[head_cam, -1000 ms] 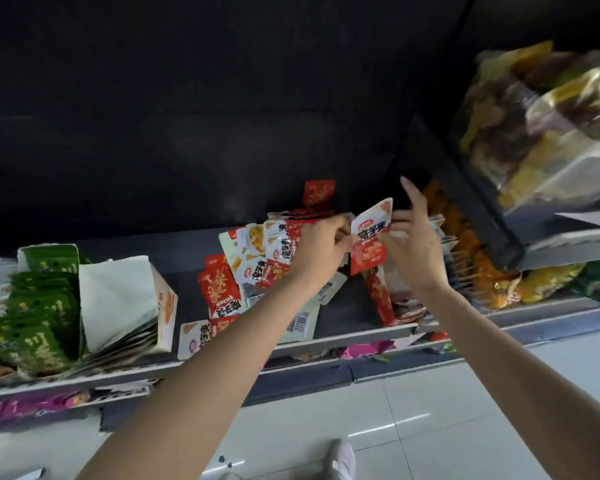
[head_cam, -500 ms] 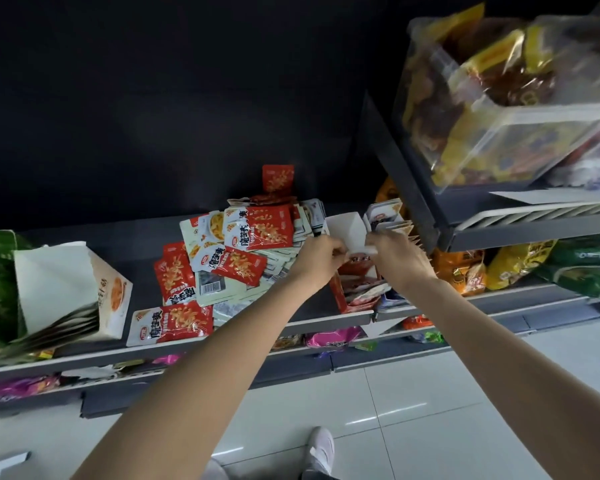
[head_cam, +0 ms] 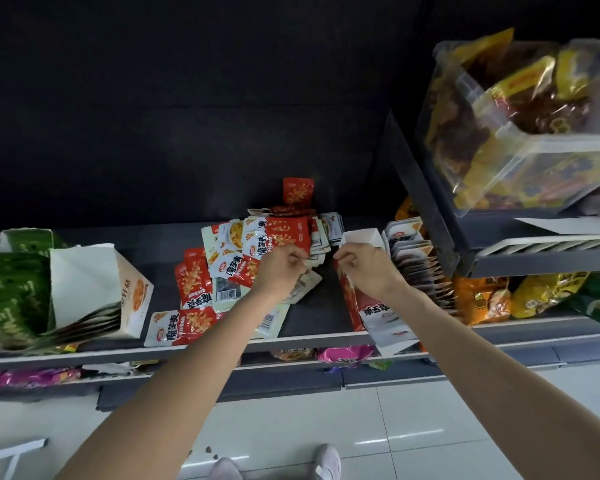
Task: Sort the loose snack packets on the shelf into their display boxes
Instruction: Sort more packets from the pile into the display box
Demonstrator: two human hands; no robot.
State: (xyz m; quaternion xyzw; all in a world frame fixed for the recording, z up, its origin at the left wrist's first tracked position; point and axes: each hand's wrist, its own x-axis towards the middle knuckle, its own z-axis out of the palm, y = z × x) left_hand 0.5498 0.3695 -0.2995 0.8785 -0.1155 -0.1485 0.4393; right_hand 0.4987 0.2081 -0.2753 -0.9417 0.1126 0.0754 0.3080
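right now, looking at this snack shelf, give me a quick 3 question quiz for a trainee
1. True or false: the red and white display box under the right hand stands at the right of the loose packet pile.
2. Multiple choice: the packets in the box at the far left are mostly A) green B) blue C) pink.
3. Fill in: the single red packet behind the pile leans against the dark ____ wall.

Key: 1 true; 2 A; 3 back. For reference, the left hand is curled over the pile, though what it pinches is hidden.
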